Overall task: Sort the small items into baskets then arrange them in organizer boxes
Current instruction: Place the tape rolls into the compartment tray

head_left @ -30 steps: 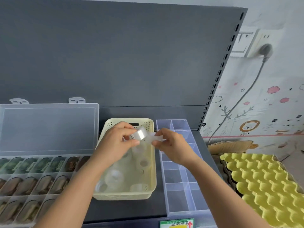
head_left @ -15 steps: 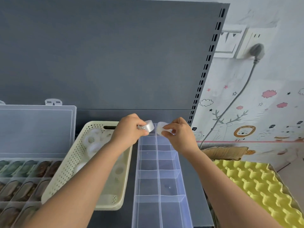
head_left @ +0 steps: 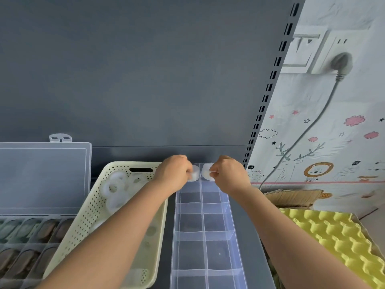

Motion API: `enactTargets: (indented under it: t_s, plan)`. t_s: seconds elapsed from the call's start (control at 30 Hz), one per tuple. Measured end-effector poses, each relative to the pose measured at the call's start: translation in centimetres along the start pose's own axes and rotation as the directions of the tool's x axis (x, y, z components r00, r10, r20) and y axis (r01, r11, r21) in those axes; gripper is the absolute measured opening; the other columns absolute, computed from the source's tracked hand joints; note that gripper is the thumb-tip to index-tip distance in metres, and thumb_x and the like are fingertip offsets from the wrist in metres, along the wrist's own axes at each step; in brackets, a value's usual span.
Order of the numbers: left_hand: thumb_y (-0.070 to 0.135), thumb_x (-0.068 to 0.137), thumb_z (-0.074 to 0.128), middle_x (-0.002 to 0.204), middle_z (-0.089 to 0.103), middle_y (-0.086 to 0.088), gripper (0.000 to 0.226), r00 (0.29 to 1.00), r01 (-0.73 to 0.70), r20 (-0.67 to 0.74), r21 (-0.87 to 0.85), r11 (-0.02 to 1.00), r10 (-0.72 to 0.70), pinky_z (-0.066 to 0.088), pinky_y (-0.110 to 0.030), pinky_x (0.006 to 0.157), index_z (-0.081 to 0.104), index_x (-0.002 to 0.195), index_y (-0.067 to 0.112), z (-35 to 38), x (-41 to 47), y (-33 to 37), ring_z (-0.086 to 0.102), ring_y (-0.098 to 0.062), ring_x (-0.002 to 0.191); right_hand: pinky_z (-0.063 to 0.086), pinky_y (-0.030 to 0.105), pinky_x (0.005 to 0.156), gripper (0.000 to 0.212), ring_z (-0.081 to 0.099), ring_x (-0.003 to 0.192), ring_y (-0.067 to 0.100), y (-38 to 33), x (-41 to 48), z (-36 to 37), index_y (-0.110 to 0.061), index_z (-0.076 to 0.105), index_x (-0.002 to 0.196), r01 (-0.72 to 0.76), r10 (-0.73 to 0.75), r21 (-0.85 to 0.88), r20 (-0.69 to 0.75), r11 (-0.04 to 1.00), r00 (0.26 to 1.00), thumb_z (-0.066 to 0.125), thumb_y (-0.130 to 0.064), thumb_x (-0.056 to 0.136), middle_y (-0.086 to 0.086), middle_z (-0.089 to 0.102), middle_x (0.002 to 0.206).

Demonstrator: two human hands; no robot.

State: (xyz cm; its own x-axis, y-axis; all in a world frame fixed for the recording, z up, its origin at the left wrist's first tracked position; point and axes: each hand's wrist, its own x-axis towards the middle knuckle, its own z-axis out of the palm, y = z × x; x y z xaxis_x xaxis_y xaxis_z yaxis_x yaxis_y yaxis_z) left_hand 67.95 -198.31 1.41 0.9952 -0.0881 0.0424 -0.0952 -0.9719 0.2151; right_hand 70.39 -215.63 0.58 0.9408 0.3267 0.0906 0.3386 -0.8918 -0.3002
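The left hand has its grip clenched around a small whitish roll, the left roll, pinched at the fingertips. The right hand pinches its twin, the right roll, in the same way. The two rolls sit side by side, one on each side of the centre divider at the far end of the clear box, over its last pair of compartments. Whether they already rest on the floor of those cells or hang just above cannot be told. Every nearer compartment of the box that shows looks bare, so filling it seems only just begun. Just left of the box, the cream basket holds more of the same, the basket rolls, several in view, which suggests the sorting is done and the arranging is what is left. Further left is a filled box, its lid up and dark items lying in its rows, so that one looks finished. All of this stands on a grey shelf, with yellow foam off to the right.
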Motion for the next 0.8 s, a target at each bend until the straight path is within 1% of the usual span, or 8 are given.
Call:
enactTargets:
  t_s: [0.07,0.13,0.3,0.37,0.47,0.57,0.67,0.8]
  plan:
    - [0.013,0.083,0.063,0.095,0.056,-0.003,0.010,1.000,-0.007,-0.008,-0.008,1.000,0.007,0.050,-0.037,0.071,0.071,0.088,0.009,0.0,0.4,0.1,0.055,-0.026,0.087,0.045,0.028,0.060,0.020,0.056,0.082,0.032,-0.4,0.1,0.0,-0.011,0.067,0.075,0.003,-0.001,-0.075,0.028,0.997,1.000,0.052,-0.004,0.086,0.004,0.054,0.094]
    - [0.012,0.082,0.063,0.096,0.054,-0.004,0.012,1.000,-0.011,-0.001,0.023,1.000,0.011,0.049,-0.036,0.070,0.071,0.091,0.009,0.2,0.9,0.2,0.053,-0.025,0.087,0.029,0.022,0.050,0.034,0.047,0.072,0.028,-0.7,0.2,0.2,-0.017,0.044,0.053,-0.004,0.009,-0.101,0.046,0.995,0.999,0.049,0.003,0.080,0.002,0.044,0.083]
    - [0.010,0.078,0.058,0.100,0.061,-0.009,0.013,0.993,0.051,0.099,0.121,0.991,-0.063,0.034,-0.028,0.063,0.068,0.087,0.009,0.6,1.1,0.7,0.048,-0.029,0.080,0.041,0.026,0.061,0.022,0.053,0.079,0.029,-1.1,0.7,0.6,-0.016,0.065,0.073,-0.079,0.085,-0.060,0.105,0.995,0.991,0.050,-0.004,0.084,0.002,0.056,0.082]
    - [0.005,0.078,0.054,0.102,0.063,-0.007,0.023,0.991,-0.022,0.133,0.217,0.976,-0.007,0.033,-0.029,0.072,0.070,0.092,0.013,0.6,1.1,0.8,0.053,-0.029,0.091,0.031,0.022,0.050,0.028,0.041,0.069,0.027,-0.9,0.9,0.9,-0.016,0.045,0.054,-0.107,0.116,-0.068,0.131,0.992,0.985,0.048,-0.001,0.078,0.000,0.042,0.063]
    - [0.003,0.080,0.053,0.101,0.064,-0.001,0.027,0.990,-0.106,0.123,0.270,0.957,0.074,0.030,-0.031,0.081,0.071,0.092,0.019,0.5,1.1,0.6,0.052,-0.024,0.098,0.023,0.023,0.045,0.032,0.035,0.066,0.025,-0.7,1.0,0.9,-0.014,0.030,0.050,-0.102,0.111,-0.068,0.164,0.993,0.980,0.045,0.003,0.072,0.000,0.032,0.058]
    - [0.007,0.085,0.051,0.093,0.060,0.002,0.023,0.992,-0.126,0.036,0.249,0.960,0.120,0.028,-0.031,0.078,0.068,0.082,0.022,-0.5,0.6,0.0,0.050,-0.022,0.096,0.033,0.024,0.052,0.029,0.042,0.072,0.027,-0.9,0.6,0.8,-0.014,0.044,0.052,-0.117,0.118,-0.015,0.118,0.993,0.986,0.047,0.002,0.076,0.003,0.045,0.069]
    - [0.011,0.090,0.049,0.085,0.055,0.003,0.022,0.991,-0.123,-0.043,0.113,0.986,0.129,0.037,-0.031,0.076,0.068,0.081,0.019,-2.2,-0.8,-1.7,0.048,-0.022,0.092,0.047,0.031,0.070,0.020,0.053,0.093,0.025,-2.5,-0.1,0.2,-0.014,0.072,0.084,-0.021,0.021,0.020,0.038,1.000,0.999,0.053,-0.015,0.090,0.005,0.061,0.092]
    - [0.014,0.089,0.054,0.077,0.050,0.007,0.019,0.996,-0.023,-0.081,-0.018,1.000,0.021,0.042,-0.031,0.070,0.068,0.078,0.021,-4.4,-4.7,-5.9,0.050,-0.019,0.085,0.046,0.033,0.075,0.019,0.053,0.093,0.023,-6.5,-1.8,0.0,-0.017,0.074,0.090,0.196,-0.192,0.123,-0.043,0.973,0.980,0.059,-0.030,0.090,0.004,0.064,0.092]
